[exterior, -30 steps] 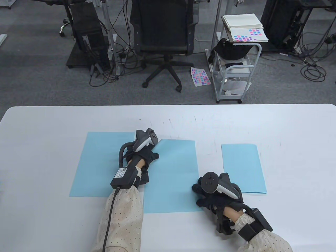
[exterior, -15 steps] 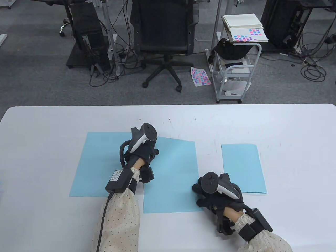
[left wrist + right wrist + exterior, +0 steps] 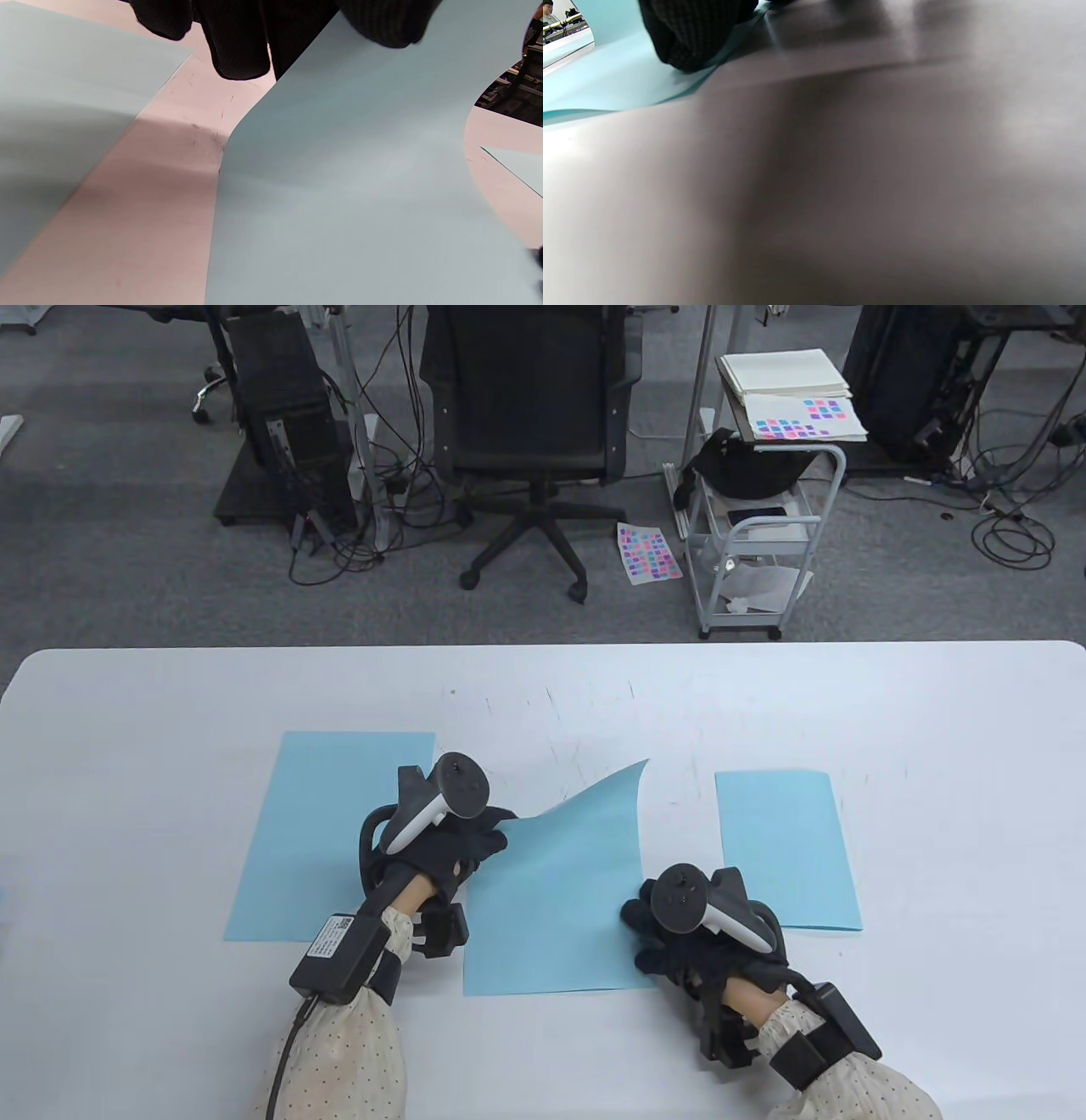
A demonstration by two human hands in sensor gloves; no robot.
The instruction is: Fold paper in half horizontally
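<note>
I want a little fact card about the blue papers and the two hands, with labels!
middle paper: far left corner lifted and curling toward the person
left hand: pinches that lifted corner
right hand: presses the middle paper's near right edge down
left paper: flat, partly under the middle paper
right paper: narrower, flat, lying apart
table: white
</note>
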